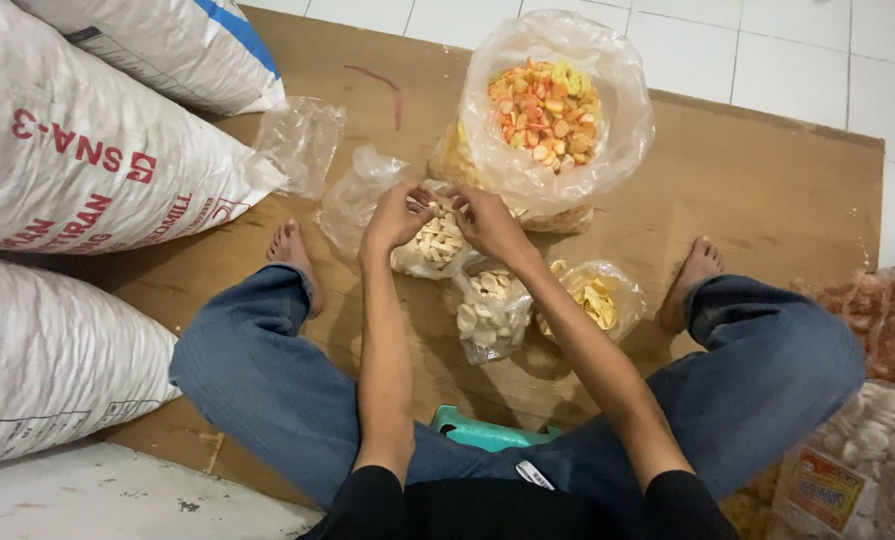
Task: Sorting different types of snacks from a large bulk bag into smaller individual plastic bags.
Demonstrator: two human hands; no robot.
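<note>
The small bag (pixel 436 243) between the left hand (pixel 396 217) and right hand (pixel 488 222) is thin clear plastic, glossy and crinkled, as are the big bag (pixel 608 110) and the empty bag (pixel 303 140). The sacks (pixel 88 170) are matt woven white plastic. The board (pixel 768 190) looks like brown cardboard, dull and scuffed. The floor (pixel 768 50) is smooth white tile. The jeans (pixel 258 370) are ribbed blue denim.

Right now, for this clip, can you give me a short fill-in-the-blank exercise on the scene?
Both hands, left hand and right hand, meet at a small bag of ____ crackers.
The big open bag holds orange and ____ crackers.
Everything sits on a sheet of brown ____.
The person's feet are ____.

Missing: white; yellow; cardboard; bare
</note>
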